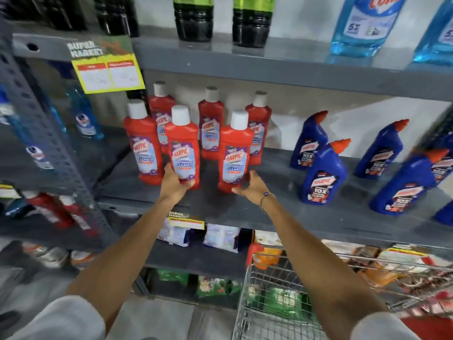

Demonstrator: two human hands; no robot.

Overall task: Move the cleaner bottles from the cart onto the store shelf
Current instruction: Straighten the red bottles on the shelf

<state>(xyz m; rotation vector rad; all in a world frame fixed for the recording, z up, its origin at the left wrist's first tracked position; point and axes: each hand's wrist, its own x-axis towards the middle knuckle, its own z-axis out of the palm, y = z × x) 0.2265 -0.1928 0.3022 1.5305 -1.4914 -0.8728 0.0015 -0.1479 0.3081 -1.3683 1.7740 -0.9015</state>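
Several red cleaner bottles with white caps stand upright on the grey middle shelf [245, 207]. My left hand [172, 184] grips the base of one red bottle [182, 146] in the front row, which rests on the shelf. A second front-row red bottle [235, 153] stands to its right. My right hand [252, 185] is beside that bottle's base with fingers spread, at most lightly touching it. The wire cart [282, 290] sits at the lower right, below the shelf.
Blue angled-neck cleaner bottles [323, 175] stand on the same shelf to the right. Dark bottles [193, 18] and light blue bottles [365, 25] fill the shelf above. A yellow price tag [109, 74] hangs at upper left. A perforated grey upright [49, 133] stands left. Packets lie on lower shelves.
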